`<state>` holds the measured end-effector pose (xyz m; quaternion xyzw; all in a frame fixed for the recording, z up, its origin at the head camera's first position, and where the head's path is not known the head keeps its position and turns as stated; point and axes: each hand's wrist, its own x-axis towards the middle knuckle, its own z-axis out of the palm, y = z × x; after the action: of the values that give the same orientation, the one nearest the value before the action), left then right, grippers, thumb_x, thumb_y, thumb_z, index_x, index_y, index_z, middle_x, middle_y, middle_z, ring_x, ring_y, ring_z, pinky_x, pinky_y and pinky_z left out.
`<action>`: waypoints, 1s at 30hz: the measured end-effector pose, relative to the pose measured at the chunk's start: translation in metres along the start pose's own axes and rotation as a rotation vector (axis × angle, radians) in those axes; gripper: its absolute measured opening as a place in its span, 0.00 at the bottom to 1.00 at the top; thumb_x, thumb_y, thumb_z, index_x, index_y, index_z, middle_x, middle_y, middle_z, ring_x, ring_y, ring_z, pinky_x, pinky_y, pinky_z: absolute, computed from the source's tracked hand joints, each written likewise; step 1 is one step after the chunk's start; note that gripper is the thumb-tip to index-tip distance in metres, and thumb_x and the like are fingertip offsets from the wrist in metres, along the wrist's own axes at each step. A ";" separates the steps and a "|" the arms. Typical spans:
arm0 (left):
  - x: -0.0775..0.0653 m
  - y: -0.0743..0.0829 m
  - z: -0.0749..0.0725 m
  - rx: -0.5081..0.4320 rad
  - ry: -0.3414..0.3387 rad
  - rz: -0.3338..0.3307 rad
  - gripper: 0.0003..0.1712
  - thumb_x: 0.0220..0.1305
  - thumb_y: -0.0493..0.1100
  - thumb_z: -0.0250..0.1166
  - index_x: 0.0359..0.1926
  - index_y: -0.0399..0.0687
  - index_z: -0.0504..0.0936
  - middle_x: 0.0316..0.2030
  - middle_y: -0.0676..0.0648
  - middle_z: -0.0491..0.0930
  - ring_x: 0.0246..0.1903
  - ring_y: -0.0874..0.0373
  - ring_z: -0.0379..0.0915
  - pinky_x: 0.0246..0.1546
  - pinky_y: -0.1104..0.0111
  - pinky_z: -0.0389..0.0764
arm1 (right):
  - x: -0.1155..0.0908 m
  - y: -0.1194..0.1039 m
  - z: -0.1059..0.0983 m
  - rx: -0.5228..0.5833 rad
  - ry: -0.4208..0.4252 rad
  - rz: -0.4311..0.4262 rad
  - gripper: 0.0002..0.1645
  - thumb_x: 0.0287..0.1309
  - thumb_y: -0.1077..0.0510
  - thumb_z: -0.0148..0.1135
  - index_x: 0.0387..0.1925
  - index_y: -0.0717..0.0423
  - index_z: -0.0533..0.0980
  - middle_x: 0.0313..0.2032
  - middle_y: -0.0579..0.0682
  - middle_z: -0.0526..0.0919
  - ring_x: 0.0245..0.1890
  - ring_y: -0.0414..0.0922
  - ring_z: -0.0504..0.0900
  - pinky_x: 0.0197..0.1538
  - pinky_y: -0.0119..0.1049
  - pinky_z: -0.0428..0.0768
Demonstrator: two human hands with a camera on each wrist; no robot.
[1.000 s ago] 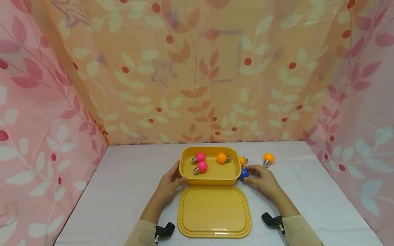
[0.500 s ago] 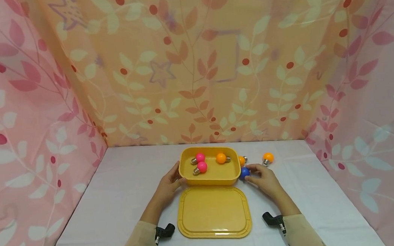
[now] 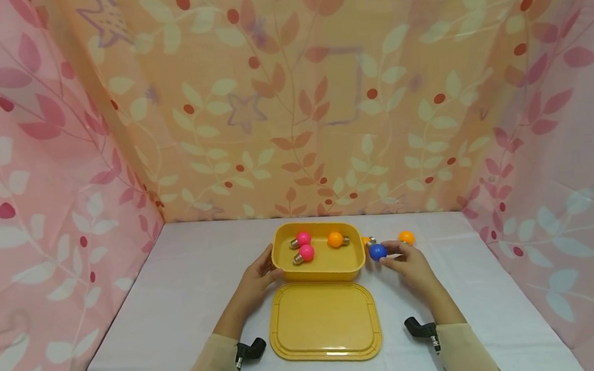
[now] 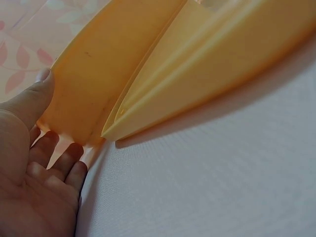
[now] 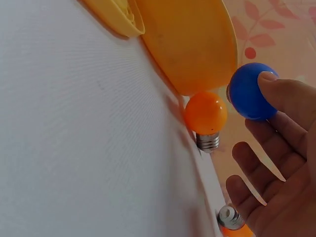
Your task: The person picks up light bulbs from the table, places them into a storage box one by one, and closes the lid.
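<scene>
The right hand is now lifting the pinched blue bulb off the table, freeing it to move, while the left hand, fingers relaxed, is touching the box.

A glossy blue bulb is pinched in the right hand, raised off the bench, its base end turned away from the palm. A yellow box, rounded and open-topped, sits upright between the hands, touching the left hand.
</scene>
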<state>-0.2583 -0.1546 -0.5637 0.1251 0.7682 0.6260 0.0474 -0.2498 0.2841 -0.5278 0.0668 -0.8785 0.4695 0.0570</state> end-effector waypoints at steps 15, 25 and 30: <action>0.000 0.002 -0.001 0.023 0.001 -0.027 0.45 0.71 0.49 0.67 0.81 0.69 0.54 0.78 0.58 0.57 0.76 0.54 0.58 0.76 0.57 0.61 | 0.009 -0.035 0.005 0.016 0.022 -0.110 0.33 0.57 0.41 0.75 0.60 0.49 0.79 0.53 0.49 0.85 0.56 0.50 0.79 0.60 0.54 0.77; -0.001 0.000 0.000 0.006 0.008 -0.004 0.44 0.72 0.45 0.66 0.81 0.65 0.54 0.79 0.55 0.56 0.76 0.51 0.57 0.76 0.55 0.59 | 0.032 -0.065 0.006 -0.023 -0.100 -0.121 0.33 0.58 0.41 0.75 0.60 0.50 0.79 0.55 0.51 0.84 0.57 0.58 0.79 0.63 0.59 0.76; -0.002 0.003 -0.001 0.010 0.010 -0.011 0.44 0.72 0.45 0.67 0.81 0.66 0.54 0.79 0.56 0.57 0.76 0.52 0.58 0.76 0.56 0.60 | 0.045 -0.079 0.006 -0.024 -0.167 -0.110 0.30 0.58 0.45 0.75 0.59 0.50 0.80 0.54 0.50 0.85 0.59 0.59 0.78 0.63 0.59 0.76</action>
<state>-0.2565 -0.1551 -0.5612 0.1180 0.7723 0.6225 0.0461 -0.2809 0.2333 -0.4593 0.1530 -0.8808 0.4481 0.0100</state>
